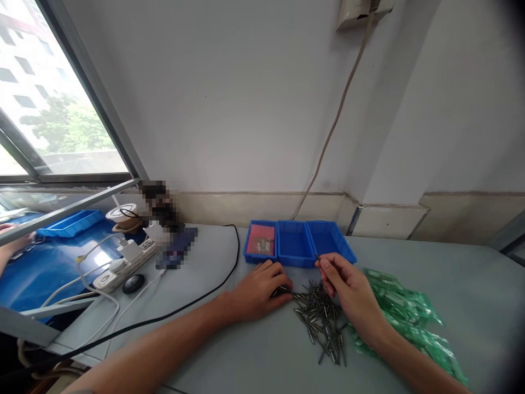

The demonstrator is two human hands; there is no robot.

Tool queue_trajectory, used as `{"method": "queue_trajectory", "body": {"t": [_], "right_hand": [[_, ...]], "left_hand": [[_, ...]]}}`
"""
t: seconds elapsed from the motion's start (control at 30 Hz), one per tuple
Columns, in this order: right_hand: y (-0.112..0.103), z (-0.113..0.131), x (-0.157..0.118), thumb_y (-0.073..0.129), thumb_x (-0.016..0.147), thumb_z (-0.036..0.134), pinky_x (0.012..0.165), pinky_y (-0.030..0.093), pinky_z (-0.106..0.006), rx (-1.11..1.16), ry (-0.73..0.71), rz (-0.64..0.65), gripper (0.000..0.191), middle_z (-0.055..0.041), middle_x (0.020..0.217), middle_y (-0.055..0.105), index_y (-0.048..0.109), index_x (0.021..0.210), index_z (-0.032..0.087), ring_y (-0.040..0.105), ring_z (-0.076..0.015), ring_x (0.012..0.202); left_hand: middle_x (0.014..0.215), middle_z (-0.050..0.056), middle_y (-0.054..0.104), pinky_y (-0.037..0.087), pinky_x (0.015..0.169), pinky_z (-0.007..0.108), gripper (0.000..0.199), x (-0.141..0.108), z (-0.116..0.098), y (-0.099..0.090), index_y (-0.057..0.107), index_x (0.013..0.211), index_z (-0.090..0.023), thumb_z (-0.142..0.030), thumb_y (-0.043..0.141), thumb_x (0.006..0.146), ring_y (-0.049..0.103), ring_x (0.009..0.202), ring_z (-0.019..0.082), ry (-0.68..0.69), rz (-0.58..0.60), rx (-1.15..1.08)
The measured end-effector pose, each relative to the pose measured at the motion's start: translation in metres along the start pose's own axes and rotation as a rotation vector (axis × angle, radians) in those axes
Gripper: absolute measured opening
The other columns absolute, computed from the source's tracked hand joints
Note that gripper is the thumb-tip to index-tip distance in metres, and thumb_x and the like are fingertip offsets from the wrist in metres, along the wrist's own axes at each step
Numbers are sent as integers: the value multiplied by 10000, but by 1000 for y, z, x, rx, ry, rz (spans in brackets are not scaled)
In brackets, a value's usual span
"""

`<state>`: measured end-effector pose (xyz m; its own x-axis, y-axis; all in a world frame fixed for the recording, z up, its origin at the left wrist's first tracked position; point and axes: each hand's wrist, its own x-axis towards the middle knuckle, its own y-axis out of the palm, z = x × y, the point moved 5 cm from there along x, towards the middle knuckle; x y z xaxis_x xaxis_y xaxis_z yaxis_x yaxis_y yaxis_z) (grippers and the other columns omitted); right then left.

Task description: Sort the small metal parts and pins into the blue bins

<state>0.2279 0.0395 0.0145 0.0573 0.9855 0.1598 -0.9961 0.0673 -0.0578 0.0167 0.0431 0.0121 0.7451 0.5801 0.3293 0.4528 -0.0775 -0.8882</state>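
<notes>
Metal pins (322, 309) lie between left hand (262, 290), cupping some, and right hand (348, 284), pinching one.

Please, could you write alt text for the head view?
At a grey table, the left hand rests by a heap of thin metal parts and the right hand pinches a small piece. Behind are three blue trays, the leftmost holding a pink packet; green plastic bags lie at right.

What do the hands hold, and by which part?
The right hand pinches a small dark piece between thumb and fingertips; which part is gripped cannot be told. The left hand is at the metal pins; its hold is unclear.
</notes>
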Motion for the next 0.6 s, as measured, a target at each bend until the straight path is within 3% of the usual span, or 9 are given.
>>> {"method": "queue_trajectory", "body": {"t": [0.2, 0.43, 0.6], "right_hand": [[0, 0, -1, 732, 924, 653, 564, 446, -285, -14, 16, 20, 414, 41, 668, 568, 623, 989, 259, 519, -154, 568], [2, -3, -1, 768, 901, 613, 551, 416, -282, -73, 5, 58, 378, 61, 631, 522, 618, 940, 269, 506, -158, 565], [0, -6, 0, 688, 952, 663, 569, 402, -299, -92, 2, 47, 413, 50, 626, 515, 665, 1017, 256, 492, -165, 571]], "left_hand": [[1094, 65, 639, 475, 895, 333, 146, 0, 0, 0, 666, 1096, -203, -335, 605, 1085, 557, 1004, 218, 5, -1, 10], [1087, 68, 643, 474, 894, 341, 165, 1, 1, 1, 664, 1095, -200, -330, 564, 1103, 558, 988, 217, 8, 3, 23], [1086, 70, 651, 478, 922, 342, 178, 1, -1, -1, 665, 1095, -198, -325, 541, 1114, 563, 993, 215, 3, 9, 8]]}}
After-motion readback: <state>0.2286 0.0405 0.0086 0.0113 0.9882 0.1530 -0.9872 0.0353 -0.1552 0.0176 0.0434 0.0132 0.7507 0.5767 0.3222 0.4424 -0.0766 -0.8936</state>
